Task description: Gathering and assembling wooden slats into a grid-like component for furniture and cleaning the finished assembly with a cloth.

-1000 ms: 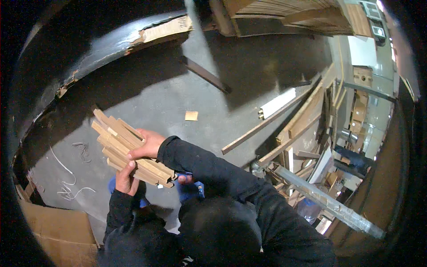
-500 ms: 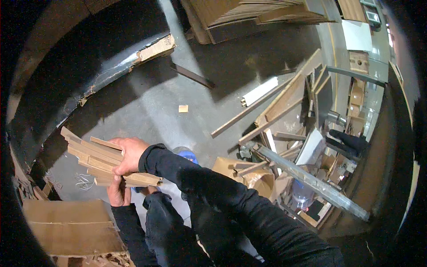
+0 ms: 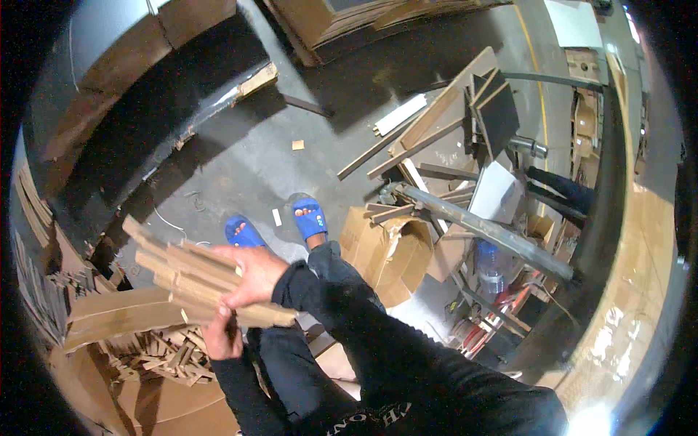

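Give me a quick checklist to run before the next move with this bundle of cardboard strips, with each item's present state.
1. Right hand clamped over the bundle of cardboard strips: ok.
2. Left hand supporting the bundle from beneath: ok.
3. Strips aligned in the bundle: not ok, ends fan out unevenly.
4. Blue sandals on bare floor: ok.
5. Nearby clutter: not ok, open cardboard box beside the feet, scrap pile on the left.
6. Grip firmness: cannot tell.

A workshop: scrap boards (image 3: 436,123) and cardboard boxes (image 3: 382,251) litter the concrete floor (image 3: 240,152).
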`<control>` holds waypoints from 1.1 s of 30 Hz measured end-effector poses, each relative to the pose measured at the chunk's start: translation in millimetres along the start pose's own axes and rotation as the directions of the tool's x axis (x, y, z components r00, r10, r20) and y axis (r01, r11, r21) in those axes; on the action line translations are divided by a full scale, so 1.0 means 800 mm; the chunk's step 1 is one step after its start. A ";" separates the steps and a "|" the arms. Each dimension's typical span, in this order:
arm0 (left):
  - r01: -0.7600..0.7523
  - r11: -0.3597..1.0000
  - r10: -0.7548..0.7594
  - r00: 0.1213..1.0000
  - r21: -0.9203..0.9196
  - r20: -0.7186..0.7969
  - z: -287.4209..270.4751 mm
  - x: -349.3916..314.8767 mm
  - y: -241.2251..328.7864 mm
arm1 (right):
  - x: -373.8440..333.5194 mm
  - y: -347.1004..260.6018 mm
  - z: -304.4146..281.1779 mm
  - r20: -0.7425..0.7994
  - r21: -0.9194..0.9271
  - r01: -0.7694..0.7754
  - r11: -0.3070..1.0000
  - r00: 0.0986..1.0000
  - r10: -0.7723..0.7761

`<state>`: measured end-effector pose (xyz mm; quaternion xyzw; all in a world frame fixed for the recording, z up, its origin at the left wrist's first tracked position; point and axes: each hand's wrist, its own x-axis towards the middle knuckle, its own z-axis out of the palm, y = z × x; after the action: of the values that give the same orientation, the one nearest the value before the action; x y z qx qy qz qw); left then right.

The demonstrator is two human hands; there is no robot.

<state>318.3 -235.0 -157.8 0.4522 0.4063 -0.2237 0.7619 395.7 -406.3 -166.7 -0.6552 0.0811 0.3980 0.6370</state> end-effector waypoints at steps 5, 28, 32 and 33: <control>0.071 0.994 -0.072 0.997 0.081 0.007 -0.023 -0.145 0.052 | -0.127 -0.103 0.053 -0.041 0.005 0.000 1.000 0.999 0.000; -0.536 0.842 0.114 0.057 -0.066 0.992 0.450 -0.781 0.147 | -0.924 -0.374 0.042 -0.626 -0.656 0.633 0.410 -0.154 -0.764; -0.671 0.741 -0.149 -0.133 0.022 0.980 0.541 -0.818 0.089 | -1.007 -0.332 -0.034 -0.892 -0.376 0.534 0.758 0.013 -0.451; -0.780 0.612 -0.105 0.082 0.130 0.991 0.542 -0.813 0.081 | -1.016 -0.315 -0.044 -0.912 -0.399 0.239 0.885 -0.004 -0.410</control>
<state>174.1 -598.2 522.5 0.5282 -0.4117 -0.3710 0.6433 20.2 -719.1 530.3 -0.7863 0.3073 -0.3012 0.4433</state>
